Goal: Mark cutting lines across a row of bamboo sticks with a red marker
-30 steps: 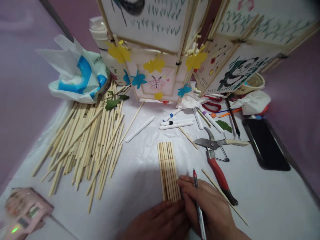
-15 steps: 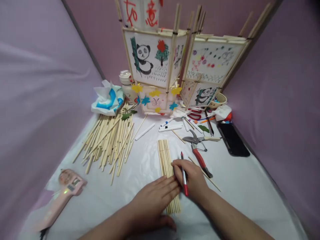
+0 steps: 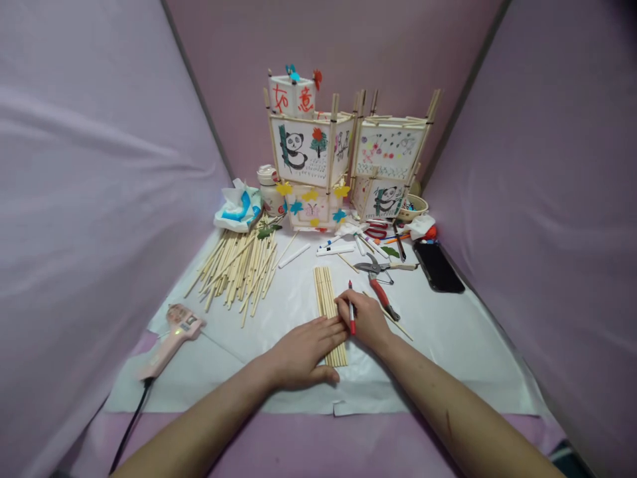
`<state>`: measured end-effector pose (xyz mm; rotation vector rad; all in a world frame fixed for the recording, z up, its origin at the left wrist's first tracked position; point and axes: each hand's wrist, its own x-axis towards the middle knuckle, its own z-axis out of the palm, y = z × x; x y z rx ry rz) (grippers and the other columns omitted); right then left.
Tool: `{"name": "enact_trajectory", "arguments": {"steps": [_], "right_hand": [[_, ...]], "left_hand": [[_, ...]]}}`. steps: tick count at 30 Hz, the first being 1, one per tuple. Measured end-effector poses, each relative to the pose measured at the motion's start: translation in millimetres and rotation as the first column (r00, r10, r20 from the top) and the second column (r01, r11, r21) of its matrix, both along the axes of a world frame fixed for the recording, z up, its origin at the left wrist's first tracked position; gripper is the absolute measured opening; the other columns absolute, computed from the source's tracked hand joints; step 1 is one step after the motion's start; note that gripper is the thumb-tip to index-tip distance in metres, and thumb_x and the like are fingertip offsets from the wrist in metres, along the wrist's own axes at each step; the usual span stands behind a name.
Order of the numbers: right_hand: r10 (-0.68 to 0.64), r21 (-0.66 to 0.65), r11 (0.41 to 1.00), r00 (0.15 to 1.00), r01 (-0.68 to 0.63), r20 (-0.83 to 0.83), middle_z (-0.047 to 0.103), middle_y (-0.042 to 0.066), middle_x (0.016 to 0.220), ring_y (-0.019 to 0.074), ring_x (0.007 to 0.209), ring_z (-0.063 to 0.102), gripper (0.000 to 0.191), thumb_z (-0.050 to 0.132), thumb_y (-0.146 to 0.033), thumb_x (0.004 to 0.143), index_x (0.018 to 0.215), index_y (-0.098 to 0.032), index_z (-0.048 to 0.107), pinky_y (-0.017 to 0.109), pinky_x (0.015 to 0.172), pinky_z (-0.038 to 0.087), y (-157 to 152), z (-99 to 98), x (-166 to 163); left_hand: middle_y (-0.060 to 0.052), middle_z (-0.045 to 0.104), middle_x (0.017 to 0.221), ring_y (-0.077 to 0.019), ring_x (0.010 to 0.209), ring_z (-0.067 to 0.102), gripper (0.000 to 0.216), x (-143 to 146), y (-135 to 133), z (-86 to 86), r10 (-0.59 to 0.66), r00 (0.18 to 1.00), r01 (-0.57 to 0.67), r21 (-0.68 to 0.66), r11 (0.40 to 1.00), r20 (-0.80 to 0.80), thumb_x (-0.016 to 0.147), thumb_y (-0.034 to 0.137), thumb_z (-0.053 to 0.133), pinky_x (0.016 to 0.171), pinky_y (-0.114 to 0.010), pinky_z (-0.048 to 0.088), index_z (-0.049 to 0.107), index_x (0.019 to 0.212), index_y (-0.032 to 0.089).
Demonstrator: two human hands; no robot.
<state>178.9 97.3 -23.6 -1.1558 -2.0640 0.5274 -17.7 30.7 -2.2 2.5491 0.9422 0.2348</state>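
Observation:
A row of wooden sticks (image 3: 326, 285) lies side by side on the white sheet in front of me. My left hand (image 3: 306, 352) rests flat across the row, fingers stretched out and thumb apart near the sticks' close end. My right hand (image 3: 365, 318) is closed round a pen with red ends (image 3: 352, 317), beside the row's right edge. Its fingertips are at the sticks, close to the left fingertips. The pen leans nearly upright, one red end pointing away from me. Right of that hand lie red-handled pruning shears (image 3: 385, 299) and a loose stick (image 3: 405, 330).
A heap of sticks (image 3: 239, 265) lies left, near a tissue pack (image 3: 239, 207). A pink glue gun (image 3: 174, 338) with a cord sits front left. Paper lanterns with panda drawings (image 3: 303, 149) stand behind several white markers (image 3: 336, 250). A black phone (image 3: 438, 267) is at right.
The camera view has pulled back and tilted up, so everything looks smaller and the lantern top shows. Both hands keep about the same place on and beside the sticks.

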Motion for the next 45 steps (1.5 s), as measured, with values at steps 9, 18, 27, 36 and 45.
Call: {"name": "enact_trajectory", "arguments": {"steps": [9, 18, 27, 36, 45], "right_hand": [[-0.021, 0.007, 1.0, 0.998, 0.021, 0.055, 0.07, 0.002, 0.074, 0.017, 0.069, 0.06, 0.013, 0.054, -0.02, 0.091, 0.084, -0.022, 0.065, 0.026, 0.066, 0.038, 3.6, -11.3, 1.1], [-0.041, 0.018, 0.999, 0.996, 0.04, 0.079, 0.07, 0.002, 0.074, 0.0173, 0.067, 0.059, 0.012, 0.055, -0.016, 0.087, 0.084, -0.022, 0.065, 0.026, 0.065, 0.034, 0.7, -6.3, 0.1], [-0.005, 0.004, 1.0, 0.999, 0.005, 0.044, 0.068, 0.001, 0.07, 0.0162, 0.064, 0.056, 0.014, 0.054, -0.01, 0.082, 0.081, -0.021, 0.063, 0.025, 0.064, 0.034, -1.4, -1.5, 2.0], [-0.046, 0.037, 0.998, 0.989, 0.052, -0.143, 0.071, 0.002, 0.077, 0.0186, 0.07, 0.065, 0.016, 0.05, -0.027, 0.095, 0.087, -0.022, 0.063, 0.028, 0.068, 0.044, 1.9, -5.7, 1.4], [-0.067, 0.022, 0.996, 0.907, 0.084, -0.415, 0.076, 0.006, 0.095, 0.0225, 0.089, 0.071, 0.022, 0.048, -0.038, 0.101, 0.094, -0.023, 0.064, 0.037, 0.082, 0.052, 6.4, -3.5, 5.3]], "left_hand": [[-0.017, 0.042, 0.158, -0.0324, 0.149, 0.037, 0.082, 1.7, -1.5, -8.6, 0.0, 1.0, 0.001, 0.064, 0.998, -0.016, 0.097, 0.073, 0.038, 0.125, -0.05, 0.024, 0.045, 0.152, 0.013], [-0.016, 0.04, 0.159, -0.0304, 0.15, 0.036, 0.077, 3.4, -4.9, -5.8, -0.013, 0.999, 0.017, 0.118, 0.993, -0.041, 0.1, 0.068, 0.036, 0.125, -0.048, 0.023, 0.044, 0.153, 0.012], [-0.016, 0.042, 0.158, -0.0295, 0.15, 0.035, 0.077, 1.6, -3.2, -8.3, -0.004, 0.998, 0.011, 0.122, 0.992, -0.058, 0.1, 0.067, 0.039, 0.125, -0.05, 0.021, 0.04, 0.155, 0.014], [-0.015, 0.029, 0.165, -0.0317, 0.154, 0.024, 0.087, -6.1, 8.3, -1.4, -0.038, 0.999, 0.036, 0.117, 0.992, 0.018, 0.097, 0.075, 0.03, 0.125, -0.051, 0.02, 0.026, 0.161, 0.017], [-0.017, 0.018, 0.167, -0.0305, 0.157, 0.013, 0.096, -3.9, 51.5, 7.8, -0.02, 0.995, 0.03, 0.098, 0.995, -0.101, 0.094, 0.08, 0.024, 0.126, -0.051, 0.013, 0.027, 0.161, 0.011]]}}
